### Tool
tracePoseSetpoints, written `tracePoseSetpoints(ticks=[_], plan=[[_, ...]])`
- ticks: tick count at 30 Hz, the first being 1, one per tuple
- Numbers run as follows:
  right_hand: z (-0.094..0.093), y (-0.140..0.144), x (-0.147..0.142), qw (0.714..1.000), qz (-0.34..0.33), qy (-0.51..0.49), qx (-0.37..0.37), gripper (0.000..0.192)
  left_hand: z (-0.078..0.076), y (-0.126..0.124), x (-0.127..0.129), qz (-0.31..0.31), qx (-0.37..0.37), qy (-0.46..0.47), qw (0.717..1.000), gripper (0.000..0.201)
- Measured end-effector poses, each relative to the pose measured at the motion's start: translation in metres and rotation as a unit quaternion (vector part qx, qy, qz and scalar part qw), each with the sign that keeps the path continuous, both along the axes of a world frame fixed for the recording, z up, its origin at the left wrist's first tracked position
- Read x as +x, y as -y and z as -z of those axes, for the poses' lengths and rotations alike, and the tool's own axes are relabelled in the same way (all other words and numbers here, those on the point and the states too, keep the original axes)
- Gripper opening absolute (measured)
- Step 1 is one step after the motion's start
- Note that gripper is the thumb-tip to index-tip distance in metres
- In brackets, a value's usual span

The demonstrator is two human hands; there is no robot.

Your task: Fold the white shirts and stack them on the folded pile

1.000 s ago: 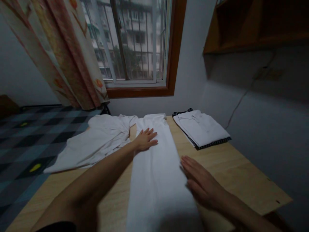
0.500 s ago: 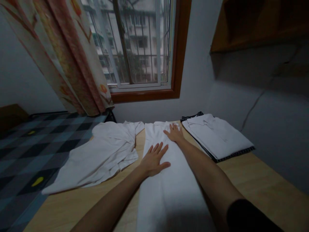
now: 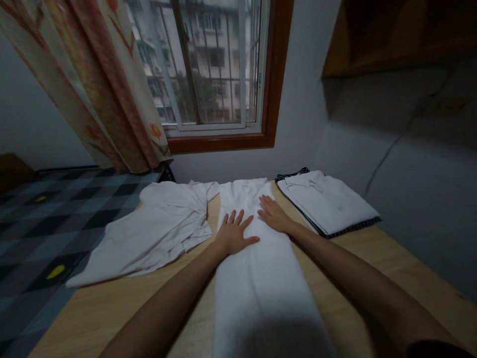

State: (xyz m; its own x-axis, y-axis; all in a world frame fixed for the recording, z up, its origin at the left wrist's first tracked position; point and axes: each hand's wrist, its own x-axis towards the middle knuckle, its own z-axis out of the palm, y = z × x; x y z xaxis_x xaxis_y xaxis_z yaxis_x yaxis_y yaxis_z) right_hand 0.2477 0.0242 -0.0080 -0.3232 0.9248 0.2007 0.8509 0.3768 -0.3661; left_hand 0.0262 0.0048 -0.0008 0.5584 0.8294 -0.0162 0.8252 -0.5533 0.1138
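Note:
A white garment (image 3: 261,278), folded into a long narrow strip, runs from the near edge of the view toward the window wall. Its far end is wrinkled. My left hand (image 3: 233,236) lies flat on its left side, fingers spread and pointing away from me. My right hand (image 3: 274,214) rests on the right side a little farther off, fingers stretched out and angled left. Neither hand grips the cloth. Left of the strip lies another white garment (image 3: 156,228), loosely spread and creased.
A folded white garment (image 3: 331,201) lies on a black striped cloth (image 3: 354,228) at the right. The wooden table (image 3: 391,268) meets a bed with a checked cover (image 3: 37,238) at left. A curtain (image 3: 100,89) hangs beside the window; a wooden shelf (image 3: 372,64) juts out upper right.
My right hand has drawn back from the far end of the strip toward me, and its forearm has swung outward to the right. My left hand stays nearly in place on the cloth.

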Motion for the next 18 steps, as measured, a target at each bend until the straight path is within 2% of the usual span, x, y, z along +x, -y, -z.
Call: tracePoseSetpoints(ticks=[2,4,5,7,9,11,14,16,18], plan=[[-0.002,0.068,0.011,0.988,-0.157,-0.002,0.009,0.071,-0.004,-0.005,0.001,-0.007,0.004,-0.005,1.000,0.089],[-0.006,0.142,0.023,0.963,-0.270,0.013,-0.014,0.080,-0.009,-0.003,0.001,0.008,0.026,-0.003,1.000,0.083],[-0.009,0.177,0.030,0.951,-0.305,0.026,-0.035,0.085,-0.012,0.004,-0.001,0.027,0.039,0.002,0.999,0.080],[-0.011,0.238,0.042,0.941,-0.331,0.045,-0.057,0.095,-0.017,0.029,-0.007,0.095,0.048,0.014,0.994,0.076],[-0.006,0.281,0.052,0.938,-0.337,0.065,-0.047,0.088,-0.023,0.071,-0.019,0.193,0.009,0.025,0.981,0.077],[0.009,0.307,0.058,0.938,-0.340,0.073,0.010,0.072,-0.031,0.122,-0.034,0.280,-0.060,0.034,0.957,0.081],[0.039,0.324,0.062,0.936,-0.322,0.059,0.130,0.053,-0.044,0.196,-0.058,0.359,-0.127,0.051,0.923,0.092],[0.052,0.327,0.061,0.932,-0.306,0.044,0.189,0.045,-0.053,0.231,-0.070,0.380,-0.143,0.069,0.911,0.087],[0.054,0.324,0.059,0.926,-0.306,0.024,0.221,0.040,-0.060,0.252,-0.076,0.375,-0.146,0.082,0.912,0.080]])
